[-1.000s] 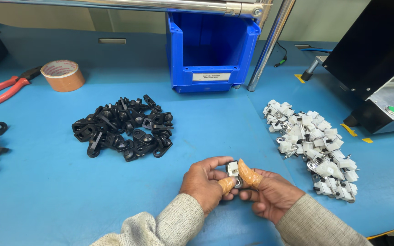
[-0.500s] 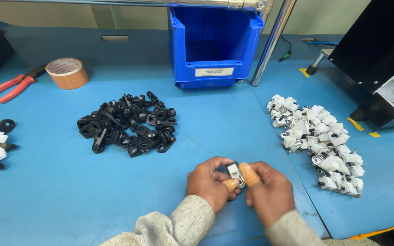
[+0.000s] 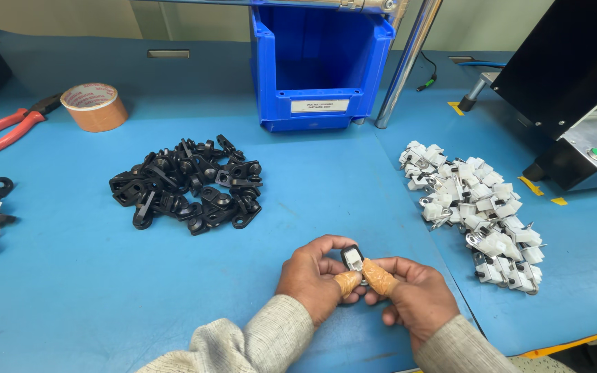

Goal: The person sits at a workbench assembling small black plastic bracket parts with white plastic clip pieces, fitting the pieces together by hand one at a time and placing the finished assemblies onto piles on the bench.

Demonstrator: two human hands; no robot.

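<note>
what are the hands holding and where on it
A small black plastic bracket with a white clip, pinched at its lower end between both taped thumbs, left hand and right hand.

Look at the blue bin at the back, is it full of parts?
No, the blue bin shows only bare blue walls and floor through its open front, while the black parts lie heaped on the table.

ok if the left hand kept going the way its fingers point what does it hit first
Probably the right hand: the left hand points across at it, and the two already meet on the small part pinched between them.
</note>
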